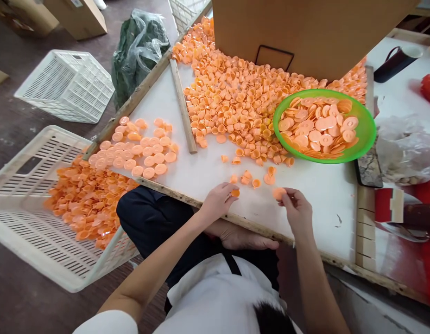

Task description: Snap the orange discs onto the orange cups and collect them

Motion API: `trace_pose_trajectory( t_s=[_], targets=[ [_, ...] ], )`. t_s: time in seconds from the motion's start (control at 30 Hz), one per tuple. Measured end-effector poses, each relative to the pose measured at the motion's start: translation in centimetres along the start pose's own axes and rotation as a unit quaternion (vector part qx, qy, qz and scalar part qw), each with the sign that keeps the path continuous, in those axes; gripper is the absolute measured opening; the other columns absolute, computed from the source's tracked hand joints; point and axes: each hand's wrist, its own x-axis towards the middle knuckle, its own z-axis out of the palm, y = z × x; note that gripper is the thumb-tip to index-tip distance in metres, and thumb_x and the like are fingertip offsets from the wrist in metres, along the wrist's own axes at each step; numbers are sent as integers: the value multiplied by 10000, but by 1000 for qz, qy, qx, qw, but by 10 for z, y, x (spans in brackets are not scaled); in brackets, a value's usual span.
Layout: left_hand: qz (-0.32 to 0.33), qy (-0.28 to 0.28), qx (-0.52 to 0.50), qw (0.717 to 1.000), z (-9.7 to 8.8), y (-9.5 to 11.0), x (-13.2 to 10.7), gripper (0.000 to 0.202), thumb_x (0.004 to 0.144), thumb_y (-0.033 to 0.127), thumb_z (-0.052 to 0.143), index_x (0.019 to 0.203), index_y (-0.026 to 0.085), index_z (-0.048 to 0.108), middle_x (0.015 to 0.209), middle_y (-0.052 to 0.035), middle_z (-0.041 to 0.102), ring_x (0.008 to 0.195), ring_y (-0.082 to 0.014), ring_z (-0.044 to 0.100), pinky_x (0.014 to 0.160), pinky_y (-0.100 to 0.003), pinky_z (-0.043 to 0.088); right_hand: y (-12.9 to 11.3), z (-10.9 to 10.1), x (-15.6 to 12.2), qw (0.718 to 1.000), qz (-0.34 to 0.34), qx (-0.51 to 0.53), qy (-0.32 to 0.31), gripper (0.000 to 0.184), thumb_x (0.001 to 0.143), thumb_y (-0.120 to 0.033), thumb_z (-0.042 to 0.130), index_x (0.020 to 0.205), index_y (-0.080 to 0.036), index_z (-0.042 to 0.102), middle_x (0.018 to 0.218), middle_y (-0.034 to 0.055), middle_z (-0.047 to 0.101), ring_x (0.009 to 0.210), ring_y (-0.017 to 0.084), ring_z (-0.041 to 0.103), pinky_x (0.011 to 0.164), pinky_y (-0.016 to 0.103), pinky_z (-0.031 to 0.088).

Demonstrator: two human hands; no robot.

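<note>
My left hand (220, 200) is closed on a small orange plastic cup (235, 193) at the table's near edge. To its right, my right hand (297, 207) pinches a flat orange disc (279, 193) between thumb and fingers. The two pieces are apart from each other. Several loose orange cups (256, 183) lie on the white tabletop (208, 169) just beyond my hands. Farther back spreads a large heap of the same cups (236, 102). A green bowl (369, 134) full of orange discs stands at the right of the heap.
Orange discs (148, 160) lie grouped on the left, past a wooden strip (183, 109). A cardboard box (298, 32) stands behind the heap. Beside my left knee, a white crate (37, 246) holds many orange pieces. A phone (369, 169) and dark mug (395, 62) are at right.
</note>
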Motion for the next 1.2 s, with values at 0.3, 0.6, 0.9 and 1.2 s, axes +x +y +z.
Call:
trace_pose_trajectory(
  t_s=[0.3, 0.6, 0.9, 1.2],
  targets=[
    [-83, -117, -19, 990, 26, 13, 11, 199, 884, 175, 484, 776, 165, 651, 820, -50, 633, 738, -164, 598, 739, -283, 487, -1, 34, -29, 992, 31, -5, -126, 404, 782, -502, 651, 1048, -198, 648, 939, 87, 704, 764, 217, 662, 649, 361, 567],
    [-127, -20, -73, 989, 22, 10, 5, 168, 907, 231, 496, 909, 168, 652, 943, -45, 655, 768, -141, 616, 736, -264, 489, -2, 35, -30, 991, 51, 18, -125, 326, 805, -464, 649, 998, -201, 635, 854, 51, 692, 671, 178, 642, 656, 345, 563],
    [-164, -110, -172, 965, 25, 9, 13, 240, 840, 392, 605, 924, 175, 662, 844, -22, 709, 752, -152, 624, 687, -252, 470, -2, 55, -26, 986, 74, -38, -145, 333, 796, -534, 648, 906, -220, 618, 779, 43, 707, 619, 192, 661, 620, 345, 561],
    [-211, -163, -192, 945, 25, 9, 19, 208, 816, 378, 603, 841, 172, 625, 684, 3, 660, 597, -140, 596, 569, -248, 436, -4, 49, -20, 973, 125, 2, -196, 342, 781, -535, 670, 880, -212, 621, 774, 49, 720, 661, 194, 684, 641, 331, 578]
  ],
)
